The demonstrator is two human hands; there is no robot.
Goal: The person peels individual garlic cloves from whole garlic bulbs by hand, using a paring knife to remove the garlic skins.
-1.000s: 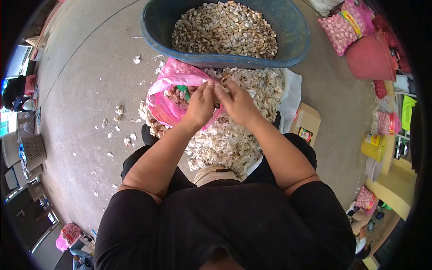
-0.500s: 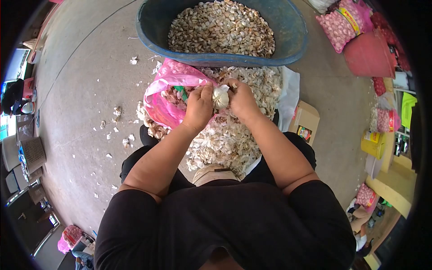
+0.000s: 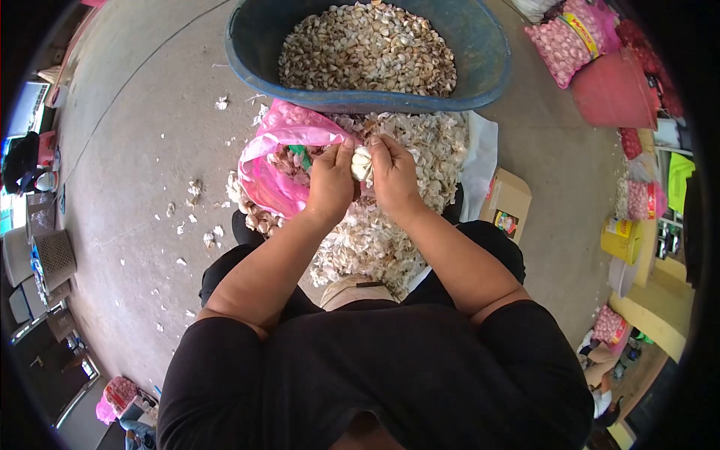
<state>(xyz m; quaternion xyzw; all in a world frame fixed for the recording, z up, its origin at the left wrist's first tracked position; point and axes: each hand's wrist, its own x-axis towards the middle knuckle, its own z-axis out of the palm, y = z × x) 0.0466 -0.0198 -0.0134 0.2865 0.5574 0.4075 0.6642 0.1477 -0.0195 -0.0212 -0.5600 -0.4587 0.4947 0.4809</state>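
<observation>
A white garlic bulb [image 3: 362, 166] is gripped between my two hands, above a heap of papery garlic skins [image 3: 369, 244]. My left hand [image 3: 331, 177] closes on the bulb's left side, and my right hand [image 3: 395, 174] holds its right side with the thumb on top; the fingertips underneath are hidden. Just left of my left hand lies an open pink bag [image 3: 259, 174] with reddish skins and something green inside. Beyond the hands stands a large blue tub [image 3: 330, 100] holding many loose garlic cloves [image 3: 367, 49].
Garlic bulbs [image 3: 259, 219] lie beside the pink bag, and skin scraps dot the concrete floor [image 3: 142, 225]. To the right are a cardboard box [image 3: 508, 196], a red tub [image 3: 611, 90] and a full pink mesh sack [image 3: 562, 49]. Another person [image 3: 600, 367] sits at the far lower right.
My right hand has turned and moved slightly left, its thumb now against the bulb. The bulb has shifted a little left, and the loose skin at its upper right no longer shows.
</observation>
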